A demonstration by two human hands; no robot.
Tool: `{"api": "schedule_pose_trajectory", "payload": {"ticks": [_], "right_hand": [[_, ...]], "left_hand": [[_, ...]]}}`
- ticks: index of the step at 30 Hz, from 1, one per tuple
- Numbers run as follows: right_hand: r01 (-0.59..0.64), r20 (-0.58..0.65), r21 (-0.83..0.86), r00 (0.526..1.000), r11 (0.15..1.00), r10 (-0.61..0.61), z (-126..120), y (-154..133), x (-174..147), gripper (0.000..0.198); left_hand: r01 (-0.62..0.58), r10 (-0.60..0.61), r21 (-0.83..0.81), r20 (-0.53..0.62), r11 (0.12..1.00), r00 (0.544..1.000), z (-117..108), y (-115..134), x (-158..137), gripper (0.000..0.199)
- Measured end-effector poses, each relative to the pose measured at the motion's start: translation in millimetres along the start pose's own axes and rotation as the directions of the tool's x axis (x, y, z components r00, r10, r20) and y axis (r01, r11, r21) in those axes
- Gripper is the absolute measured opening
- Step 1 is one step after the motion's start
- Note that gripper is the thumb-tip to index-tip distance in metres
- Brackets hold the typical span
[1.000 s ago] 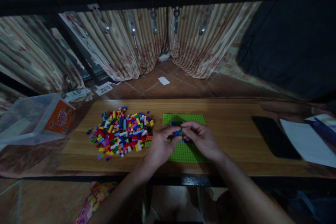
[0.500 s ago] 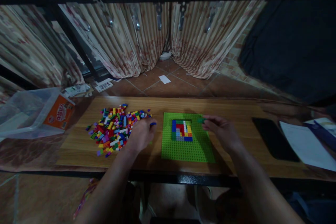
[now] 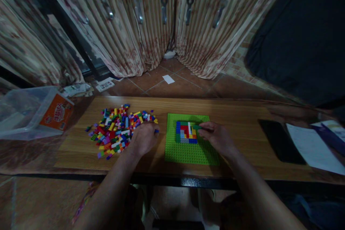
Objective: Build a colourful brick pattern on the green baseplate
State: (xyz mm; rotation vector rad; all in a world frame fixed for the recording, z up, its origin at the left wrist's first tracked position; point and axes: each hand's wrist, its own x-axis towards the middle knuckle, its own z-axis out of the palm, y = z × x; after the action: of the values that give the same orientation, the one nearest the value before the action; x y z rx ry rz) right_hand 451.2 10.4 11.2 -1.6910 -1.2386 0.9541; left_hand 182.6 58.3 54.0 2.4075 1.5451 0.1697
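Note:
My right hand [image 3: 215, 136] pinches a dark green toy brick [image 3: 197, 127] at the right side of a block of coloured bricks [image 3: 185, 133]. That block, with blue, red, white, yellow and grey pieces, sits on a light green baseplate [image 3: 175, 155]. Whether the green brick touches the others I cannot tell. Just left of the baseplate, my left hand [image 3: 145, 137] is closed on a blue brick [image 3: 156, 130], of which only a small part shows. It rests beside a heap of loose mixed bricks [image 3: 113, 133].
The wooden board [image 3: 242, 113] lies on a low table. A clear plastic box [image 3: 24, 111] with an orange label stands at the far left. Toward the right lie a black flat object [image 3: 280, 142] and white paper [image 3: 315, 147]. Striped curtains [image 3: 121, 39] hang behind.
My right hand has moved left with the green brick, from the baseplate's right edge to the built block. My left hand stays almost in place. The whole view has shifted slightly.

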Motion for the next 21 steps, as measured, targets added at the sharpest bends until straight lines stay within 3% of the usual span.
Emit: {"api": "schedule_pose_trajectory", "payload": {"ticks": [4, 11, 21], "right_hand": [[0.086, -0.045, -0.161, 0.994, 0.983, -0.095, 4, -2, -4, 0.02], [0.097, -0.003, -0.385, 0.994, 0.918, -0.107, 13, -8, -12, 0.02], [0.115, 0.038, -0.383, 0.993, 0.916, -0.109, 13, -7, -7, 0.021]], "left_hand": [[-0.019, 0.019, -0.005, -0.011, 1.0, 1.0, 7, 4, 0, 0.023], [-0.064, 0.061, -0.04, -0.055, 0.997, 0.997, 16, 9, 0, 0.019], [-0.095, 0.095, -0.009, -0.052, 0.995, 0.994, 13, 12, -2, 0.019]]}}
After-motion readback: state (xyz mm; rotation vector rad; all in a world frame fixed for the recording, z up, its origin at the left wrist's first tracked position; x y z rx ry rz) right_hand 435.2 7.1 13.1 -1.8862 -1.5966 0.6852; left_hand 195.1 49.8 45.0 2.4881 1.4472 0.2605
